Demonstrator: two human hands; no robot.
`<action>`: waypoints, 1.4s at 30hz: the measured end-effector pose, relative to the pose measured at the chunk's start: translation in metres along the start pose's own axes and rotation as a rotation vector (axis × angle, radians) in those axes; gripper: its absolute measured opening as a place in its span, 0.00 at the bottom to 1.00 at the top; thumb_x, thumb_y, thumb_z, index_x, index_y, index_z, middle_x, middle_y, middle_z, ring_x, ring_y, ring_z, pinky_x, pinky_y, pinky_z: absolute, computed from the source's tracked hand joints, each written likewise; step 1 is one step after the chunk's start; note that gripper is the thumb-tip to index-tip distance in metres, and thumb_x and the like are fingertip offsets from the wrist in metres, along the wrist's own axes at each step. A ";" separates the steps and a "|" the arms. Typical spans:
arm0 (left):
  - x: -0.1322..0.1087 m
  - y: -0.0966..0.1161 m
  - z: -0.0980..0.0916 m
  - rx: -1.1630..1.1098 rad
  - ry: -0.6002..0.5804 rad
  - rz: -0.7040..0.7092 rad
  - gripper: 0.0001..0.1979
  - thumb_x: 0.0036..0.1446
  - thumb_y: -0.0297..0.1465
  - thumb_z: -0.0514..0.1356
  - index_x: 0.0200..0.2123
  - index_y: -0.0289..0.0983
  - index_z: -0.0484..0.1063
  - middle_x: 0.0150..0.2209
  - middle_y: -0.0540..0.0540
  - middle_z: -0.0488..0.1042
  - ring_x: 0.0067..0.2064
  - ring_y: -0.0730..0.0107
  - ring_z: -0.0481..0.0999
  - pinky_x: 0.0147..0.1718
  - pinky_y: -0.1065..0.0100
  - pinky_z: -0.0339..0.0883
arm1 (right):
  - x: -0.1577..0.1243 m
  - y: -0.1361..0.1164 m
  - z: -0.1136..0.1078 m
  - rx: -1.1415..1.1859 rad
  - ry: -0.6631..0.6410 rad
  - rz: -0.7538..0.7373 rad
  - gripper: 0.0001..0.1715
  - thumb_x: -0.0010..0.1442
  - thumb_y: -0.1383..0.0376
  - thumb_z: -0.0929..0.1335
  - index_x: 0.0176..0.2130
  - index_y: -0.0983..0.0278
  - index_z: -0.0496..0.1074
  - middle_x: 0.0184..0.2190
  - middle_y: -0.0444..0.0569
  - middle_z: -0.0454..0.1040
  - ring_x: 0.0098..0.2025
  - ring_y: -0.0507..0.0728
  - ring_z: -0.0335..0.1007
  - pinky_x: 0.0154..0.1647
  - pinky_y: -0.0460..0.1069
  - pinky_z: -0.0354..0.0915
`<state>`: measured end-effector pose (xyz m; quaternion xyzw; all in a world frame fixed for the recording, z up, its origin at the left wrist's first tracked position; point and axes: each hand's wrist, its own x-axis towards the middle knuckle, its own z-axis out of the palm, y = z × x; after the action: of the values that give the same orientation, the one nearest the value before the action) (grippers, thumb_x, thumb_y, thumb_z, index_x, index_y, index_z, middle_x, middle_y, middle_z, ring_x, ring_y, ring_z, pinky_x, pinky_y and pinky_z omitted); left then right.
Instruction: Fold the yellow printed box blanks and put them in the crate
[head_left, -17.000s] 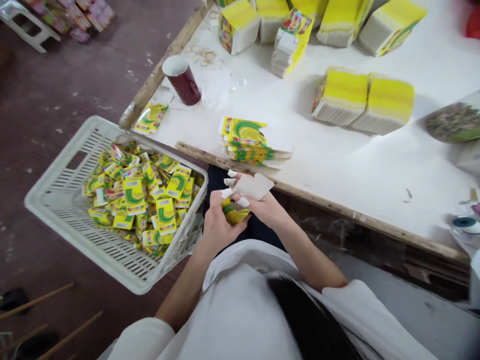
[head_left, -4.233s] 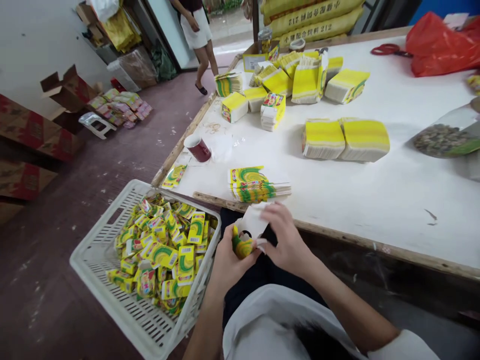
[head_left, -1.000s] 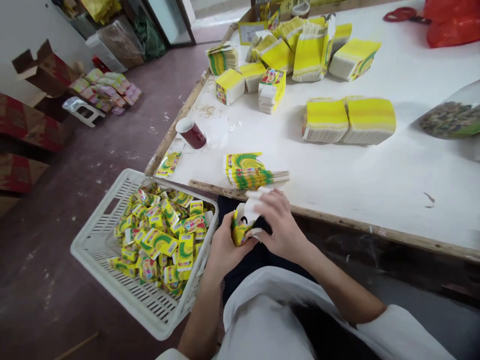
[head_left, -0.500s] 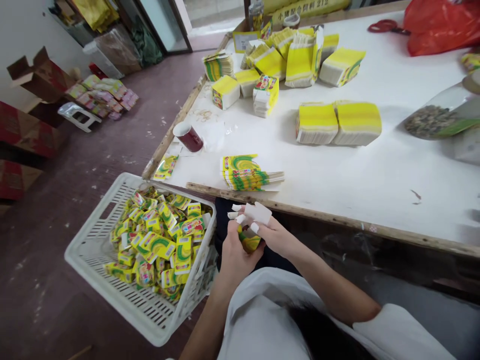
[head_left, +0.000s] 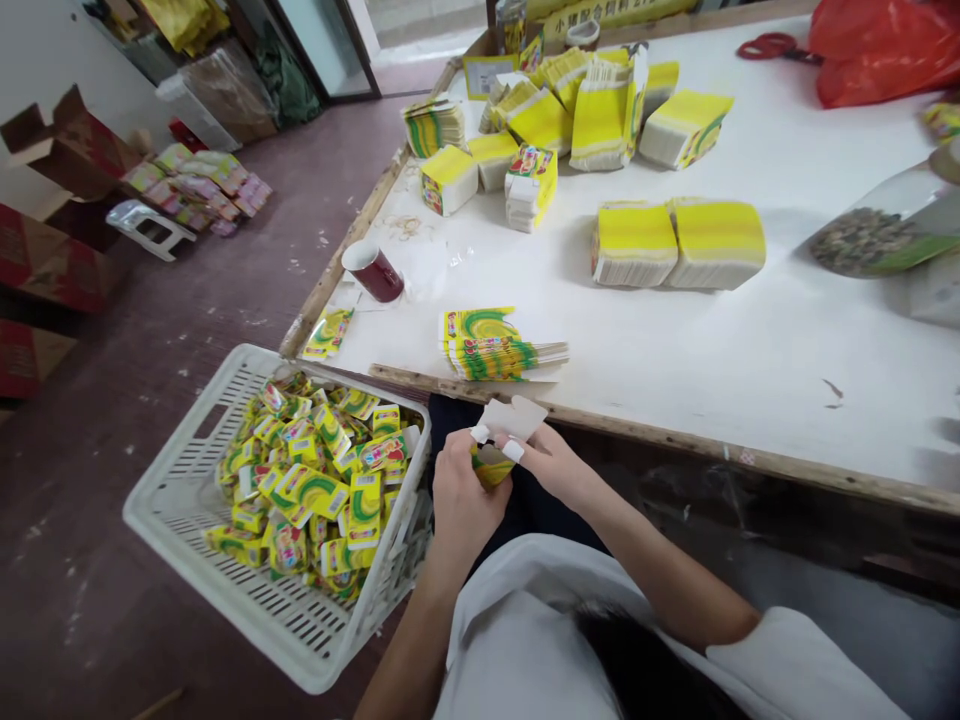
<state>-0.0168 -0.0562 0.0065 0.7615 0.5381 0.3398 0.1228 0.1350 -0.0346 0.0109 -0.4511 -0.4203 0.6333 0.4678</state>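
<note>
Over my lap, at the table's front edge, both hands hold one small yellow carton (head_left: 493, 468) with its white inner flaps showing at the top. My left hand (head_left: 466, 492) is wrapped round the carton's left side and lower part. My right hand (head_left: 553, 462) pinches the white flap at the upper right, thumb on the near side; its other fingers are mostly hidden behind the flap. White coverings sit on the fingertips. Just beyond, a fanned stack of flat yellow-green cartons (head_left: 487, 345) lies on the white table (head_left: 637, 350).
Left of my legs stands a white plastic basket (head_left: 176, 545) with many folded cartons. A maroon mug (head_left: 377, 272) lies tilted on the table. Bundled carton stacks (head_left: 679, 243) stand farther back. Red scissors (head_left: 772, 46), a red bag (head_left: 885, 50) and a clear jar (head_left: 874, 235) are at the right.
My left hand's fingers have drawn in round the carton, where they were more spread before. The white flap stands a little higher and wider. The view has shifted slightly.
</note>
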 end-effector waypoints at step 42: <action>0.001 0.008 0.006 -0.144 -0.153 -0.127 0.27 0.48 0.29 0.61 0.52 0.39 0.58 0.41 0.43 0.77 0.39 0.58 0.81 0.36 0.62 0.76 | 0.002 0.013 0.009 0.570 -0.079 0.321 0.37 0.47 0.47 0.79 0.52 0.59 0.76 0.46 0.51 0.82 0.47 0.59 0.78 0.56 0.54 0.68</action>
<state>-0.0066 -0.0571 0.0071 0.7387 0.5486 0.3099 0.2395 0.1230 -0.0366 0.0008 -0.3376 -0.1678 0.8080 0.4528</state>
